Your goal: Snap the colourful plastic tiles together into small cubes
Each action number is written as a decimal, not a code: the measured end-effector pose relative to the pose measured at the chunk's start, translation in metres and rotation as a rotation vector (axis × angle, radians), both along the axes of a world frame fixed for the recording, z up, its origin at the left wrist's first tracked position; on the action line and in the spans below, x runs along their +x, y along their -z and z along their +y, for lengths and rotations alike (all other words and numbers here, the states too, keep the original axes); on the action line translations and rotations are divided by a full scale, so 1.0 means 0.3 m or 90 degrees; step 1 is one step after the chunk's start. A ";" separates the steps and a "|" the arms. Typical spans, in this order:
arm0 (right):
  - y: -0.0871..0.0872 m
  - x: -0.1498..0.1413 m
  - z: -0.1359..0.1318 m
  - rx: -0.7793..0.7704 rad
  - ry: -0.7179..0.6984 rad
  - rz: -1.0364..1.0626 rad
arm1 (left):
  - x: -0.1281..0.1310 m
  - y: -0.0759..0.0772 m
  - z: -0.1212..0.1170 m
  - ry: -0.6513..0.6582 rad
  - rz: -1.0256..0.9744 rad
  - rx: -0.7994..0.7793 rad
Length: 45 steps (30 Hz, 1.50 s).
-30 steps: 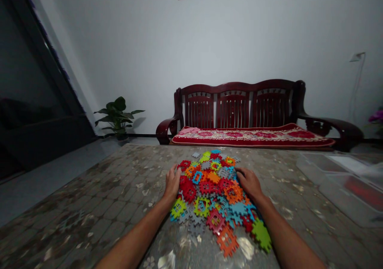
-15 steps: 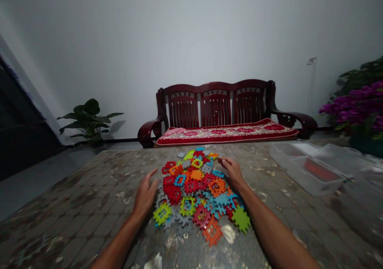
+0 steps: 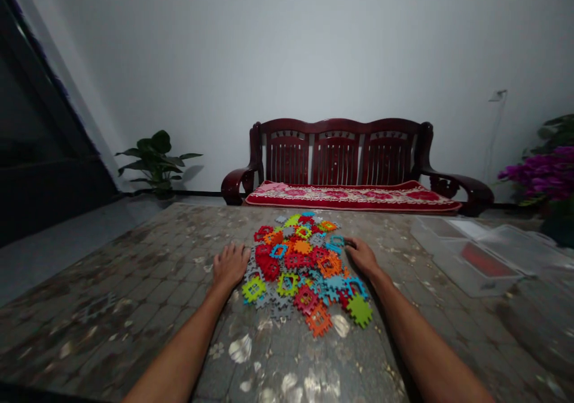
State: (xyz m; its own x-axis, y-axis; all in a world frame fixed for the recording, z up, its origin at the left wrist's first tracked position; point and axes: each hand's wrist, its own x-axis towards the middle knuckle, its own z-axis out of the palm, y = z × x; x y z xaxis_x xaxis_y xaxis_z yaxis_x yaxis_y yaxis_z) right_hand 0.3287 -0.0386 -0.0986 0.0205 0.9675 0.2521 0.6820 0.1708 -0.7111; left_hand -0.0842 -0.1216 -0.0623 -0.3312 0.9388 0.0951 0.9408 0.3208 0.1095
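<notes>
Left hand (image 3: 231,265) palm down, fingers loosely spread, empty, on table (image 3: 174,289) beside pile of plastic pieces (image 3: 298,261); right hand (image 3: 362,256) half-curled at pile's right edge by blue piece (image 3: 334,248), grip unclear.

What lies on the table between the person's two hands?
In the head view, a heap of multicoloured notched pieces lies between the left hand and right hand.

The left hand (image 3: 230,266) has turned palm down beside the toothed pieces (image 3: 298,260).
</notes>
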 end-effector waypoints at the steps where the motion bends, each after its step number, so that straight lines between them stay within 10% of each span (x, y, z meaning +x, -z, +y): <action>1: 0.000 0.008 -0.009 0.002 -0.023 -0.012 | 0.003 -0.002 -0.001 0.003 0.005 0.003; 45: -0.035 -0.034 -0.100 0.024 0.067 -0.363 | 0.019 0.006 -0.006 0.022 0.033 0.042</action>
